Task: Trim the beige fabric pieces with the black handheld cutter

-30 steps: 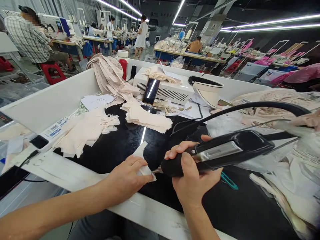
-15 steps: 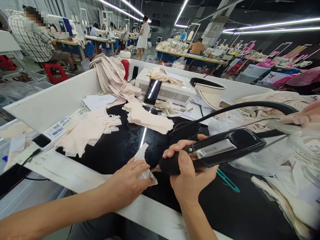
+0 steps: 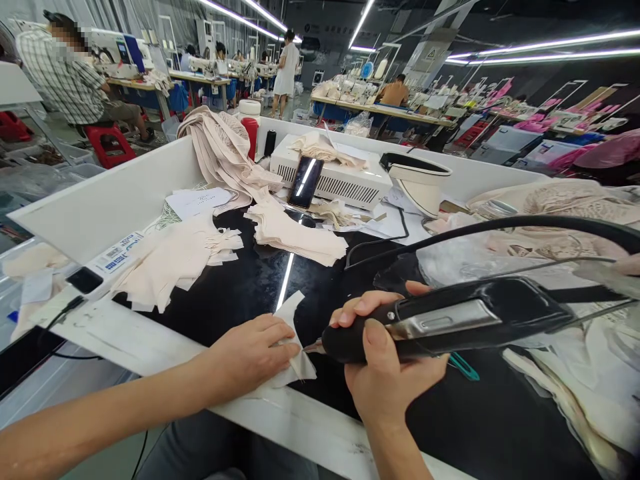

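Observation:
My right hand [image 3: 387,363] is wrapped round a black corded hand tool [image 3: 450,320], whose metal tip touches a small cream fabric piece [image 3: 295,333] on the black worktop [image 3: 240,293]. My left hand [image 3: 250,353] lies on that fabric piece with its fingers pressed down on it, holding it flat near the table's white front edge [image 3: 300,433]. The tool's thick black cable [image 3: 500,227] arches up and off to the right.
Stacks of cream fabric pieces [image 3: 170,260] [image 3: 295,233] lie behind my hands. A white box [image 3: 340,180] with a phone [image 3: 305,181] leaning on it stands at the back. Lace fabric [image 3: 565,207] piles up at the right. Other people sit at tables beyond.
My left hand has slid the fabric piece slightly and more of it shows beyond the fingers. The tool has tilted a little lower and shifted right, its tip still at the fabric.

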A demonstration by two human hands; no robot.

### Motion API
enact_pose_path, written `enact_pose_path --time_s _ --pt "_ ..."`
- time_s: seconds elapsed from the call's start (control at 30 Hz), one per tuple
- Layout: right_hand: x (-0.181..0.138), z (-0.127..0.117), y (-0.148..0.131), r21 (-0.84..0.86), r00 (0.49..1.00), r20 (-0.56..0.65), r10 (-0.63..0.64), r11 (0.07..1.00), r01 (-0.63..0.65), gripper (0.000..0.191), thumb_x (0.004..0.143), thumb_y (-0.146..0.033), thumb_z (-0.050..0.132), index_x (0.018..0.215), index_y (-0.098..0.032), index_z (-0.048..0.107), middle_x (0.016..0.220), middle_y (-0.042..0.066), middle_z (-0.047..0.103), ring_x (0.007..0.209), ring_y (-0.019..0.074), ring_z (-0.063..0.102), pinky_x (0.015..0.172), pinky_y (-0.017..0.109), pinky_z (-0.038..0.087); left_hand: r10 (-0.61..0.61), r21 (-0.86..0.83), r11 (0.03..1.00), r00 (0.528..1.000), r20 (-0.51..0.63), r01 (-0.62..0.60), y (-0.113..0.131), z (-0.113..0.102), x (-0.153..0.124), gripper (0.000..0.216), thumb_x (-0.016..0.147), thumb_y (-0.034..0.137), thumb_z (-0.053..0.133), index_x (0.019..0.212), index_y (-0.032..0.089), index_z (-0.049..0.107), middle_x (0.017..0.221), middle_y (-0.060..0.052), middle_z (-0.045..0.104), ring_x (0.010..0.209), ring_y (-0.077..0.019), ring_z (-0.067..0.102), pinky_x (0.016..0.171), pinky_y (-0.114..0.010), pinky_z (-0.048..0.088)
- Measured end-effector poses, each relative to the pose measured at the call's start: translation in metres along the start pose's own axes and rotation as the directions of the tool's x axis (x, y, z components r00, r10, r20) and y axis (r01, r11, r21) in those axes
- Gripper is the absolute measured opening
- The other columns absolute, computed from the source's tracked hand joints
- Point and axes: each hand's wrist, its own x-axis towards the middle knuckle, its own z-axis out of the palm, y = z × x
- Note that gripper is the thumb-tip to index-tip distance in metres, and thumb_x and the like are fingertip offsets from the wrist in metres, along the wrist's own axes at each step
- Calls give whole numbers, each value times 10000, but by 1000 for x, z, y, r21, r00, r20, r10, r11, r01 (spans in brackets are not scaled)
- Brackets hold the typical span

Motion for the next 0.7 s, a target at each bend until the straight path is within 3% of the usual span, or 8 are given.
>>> enact_pose_path --time_s 0.7 --pt "9 12 10 -28 998 -56 14 1000 -15 420 827 -172 759 1173 -283 549 781 -70 654 571 124 627 568 308 578 -46 26 999 998 -34 47 -4 3 -4 195 1038 203 550 1156 196 706 1245 -137 620 1180 -257 617 1028 -400 561"
